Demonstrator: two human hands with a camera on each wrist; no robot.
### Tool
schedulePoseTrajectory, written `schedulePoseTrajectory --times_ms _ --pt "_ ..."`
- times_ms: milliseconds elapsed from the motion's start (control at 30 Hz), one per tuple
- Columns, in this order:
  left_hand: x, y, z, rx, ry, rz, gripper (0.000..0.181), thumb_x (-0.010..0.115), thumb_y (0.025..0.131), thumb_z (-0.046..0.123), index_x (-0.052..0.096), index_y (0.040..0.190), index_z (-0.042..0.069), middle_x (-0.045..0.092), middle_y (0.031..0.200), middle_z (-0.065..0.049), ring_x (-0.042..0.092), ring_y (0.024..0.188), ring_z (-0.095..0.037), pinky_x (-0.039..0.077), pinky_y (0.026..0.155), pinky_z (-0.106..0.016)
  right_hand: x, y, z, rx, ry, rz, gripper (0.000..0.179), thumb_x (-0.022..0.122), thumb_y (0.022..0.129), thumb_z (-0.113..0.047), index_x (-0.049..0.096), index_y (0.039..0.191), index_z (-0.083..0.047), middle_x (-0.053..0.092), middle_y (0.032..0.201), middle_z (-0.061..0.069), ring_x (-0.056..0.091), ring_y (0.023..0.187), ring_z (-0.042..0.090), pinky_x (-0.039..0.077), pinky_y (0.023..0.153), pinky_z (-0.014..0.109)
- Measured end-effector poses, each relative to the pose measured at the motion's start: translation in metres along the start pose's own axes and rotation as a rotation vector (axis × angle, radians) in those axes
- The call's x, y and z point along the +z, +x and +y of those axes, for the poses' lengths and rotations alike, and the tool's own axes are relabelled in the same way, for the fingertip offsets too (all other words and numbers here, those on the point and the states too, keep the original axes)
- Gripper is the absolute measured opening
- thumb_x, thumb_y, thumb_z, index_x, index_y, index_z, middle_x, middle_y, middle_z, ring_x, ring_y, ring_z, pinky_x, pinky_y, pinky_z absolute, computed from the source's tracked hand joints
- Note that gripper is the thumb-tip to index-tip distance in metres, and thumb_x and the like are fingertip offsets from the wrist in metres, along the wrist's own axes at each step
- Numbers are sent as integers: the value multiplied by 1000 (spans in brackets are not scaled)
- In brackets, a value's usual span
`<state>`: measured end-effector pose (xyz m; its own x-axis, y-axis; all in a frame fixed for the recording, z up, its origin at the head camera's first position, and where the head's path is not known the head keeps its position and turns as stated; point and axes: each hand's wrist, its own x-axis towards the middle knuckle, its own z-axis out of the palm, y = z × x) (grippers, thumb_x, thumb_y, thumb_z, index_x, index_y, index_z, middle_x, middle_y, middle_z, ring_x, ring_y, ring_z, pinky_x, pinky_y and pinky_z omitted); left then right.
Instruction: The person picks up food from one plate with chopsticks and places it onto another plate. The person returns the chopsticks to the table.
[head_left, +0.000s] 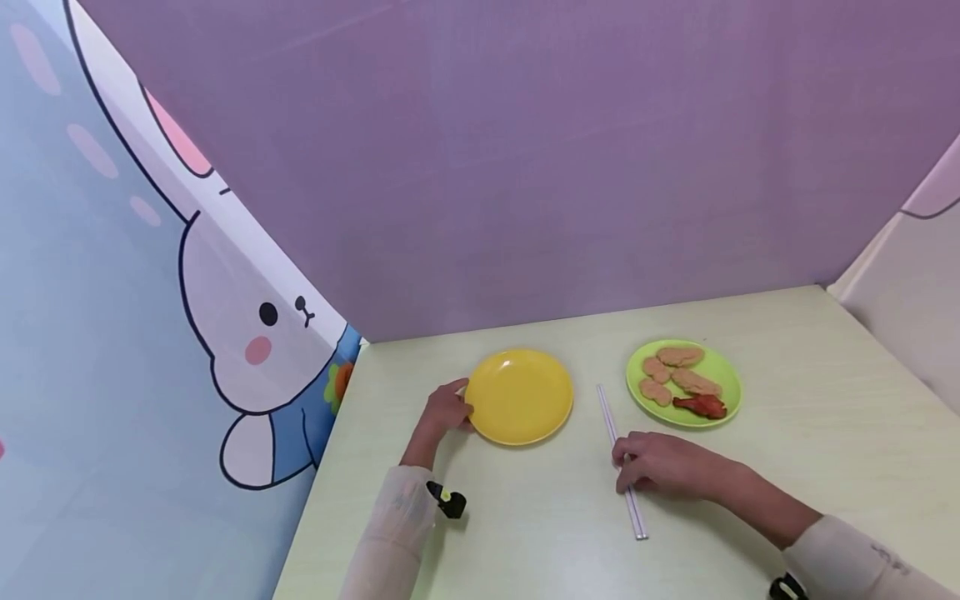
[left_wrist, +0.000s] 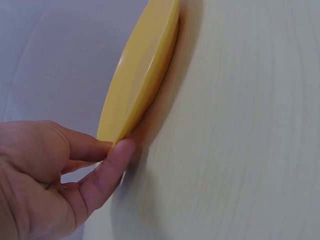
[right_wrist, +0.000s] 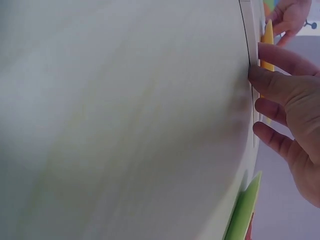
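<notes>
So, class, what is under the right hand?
Under the right hand are the chopsticks, with the pale table below. In the head view, both chopstick ends show, the fingers partly cover the middle, and the hand hides the tabletop directly beneath it.

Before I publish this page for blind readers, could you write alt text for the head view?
A person's left hand grips the rim of an empty yellow plate while the right hand pinches pale chopsticks, at a light table. Right of the chopsticks, a green plate holds tan food pieces and a red drumstick-shaped piece.
</notes>
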<state>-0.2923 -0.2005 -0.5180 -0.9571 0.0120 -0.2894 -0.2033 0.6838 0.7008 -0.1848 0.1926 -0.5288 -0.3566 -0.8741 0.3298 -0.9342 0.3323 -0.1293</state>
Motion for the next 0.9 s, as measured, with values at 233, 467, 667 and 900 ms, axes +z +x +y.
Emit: schedulePoseTrajectory --times_ms 233,467,667,900 --pt "2 0 1 -25 -50 9 72 64 85 0 47 153 15 70 120 -19 74 70 -15 63 65 -29 1 1 2 -8 1 10 21 83 81 -15 79 92 -33 62 98 -10 54 88 6 49 75 15" --pt "1 -2 3 -25 -63 4 72 63 85 0 47 153 14 69 119 -20 73 68 -14 63 65 -29 1 3 1 -16 -5 26 19 82 82 -16 78 89 -33 62 96 -11 54 87 6 49 76 15" --pt "1 -2 1 -25 -69 -5 71 64 86 1 47 154 14 69 121 -20 73 67 -13 63 64 -28 -7 14 -4 -10 -16 -70 18 82 80 -15 76 88 -31 59 91 -13 52 85 3 46 73 15" --pt "0 -1 0 -24 -83 -3 69 65 87 1 48 153 14 70 121 -20 72 65 -13 62 63 -27 -15 30 -10 -32 -128 -292 17 78 86 -17 70 83 -31 54 84 -15 46 78 2 41 68 13"
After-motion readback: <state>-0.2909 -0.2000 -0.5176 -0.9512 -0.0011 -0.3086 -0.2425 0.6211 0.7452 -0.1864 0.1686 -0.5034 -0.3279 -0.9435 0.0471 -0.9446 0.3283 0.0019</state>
